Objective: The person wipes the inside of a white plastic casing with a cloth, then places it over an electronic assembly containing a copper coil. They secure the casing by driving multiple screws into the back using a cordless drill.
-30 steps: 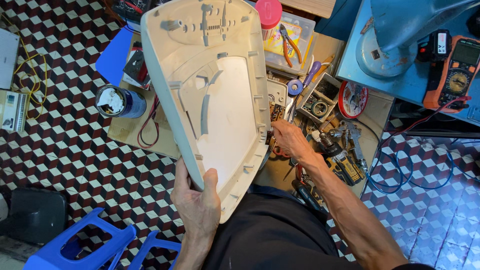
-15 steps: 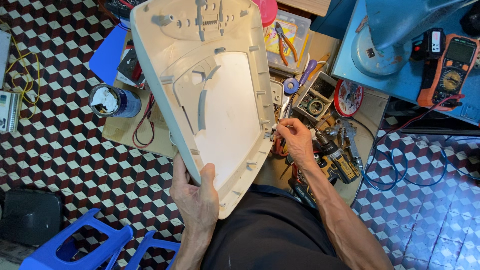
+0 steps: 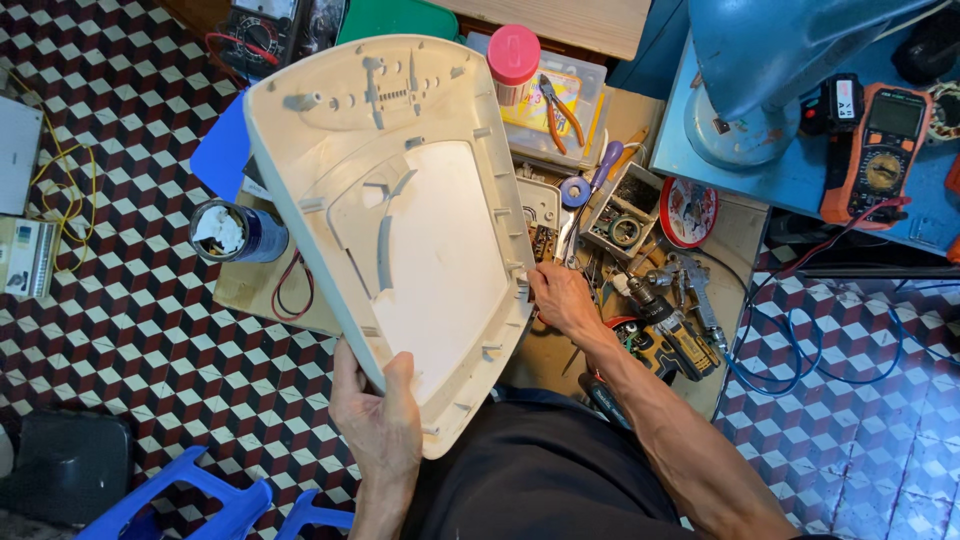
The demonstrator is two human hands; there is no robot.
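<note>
**Two hands on a pale plastic shell**

Two containers stand out on the cluttered bench: a dark blue can (image 3: 238, 232) near its left edge, open-topped with crumpled white stuff inside, and a clear plastic box (image 3: 560, 95) toward the far edge holding orange-handled pliers (image 3: 560, 105). A small grey open tray (image 3: 625, 210) sits mid-bench with a round part in it.

The left hand (image 3: 380, 425) reaches up from below — thumb over the inner rim, fingers behind — clamped on the lower edge of the plastic shell (image 3: 400, 220). The right hand (image 3: 562, 298) comes in with forearm angled from the lower right, its fingertips pinched at the shell's right rim; whether they hold anything small I cannot tell.

The shell is cream, matte, shield-shaped, hollow side up, with moulded ribs, posts and a smooth flat centre. It is held tilted over the bench's near left part and the person's lap.
</note>
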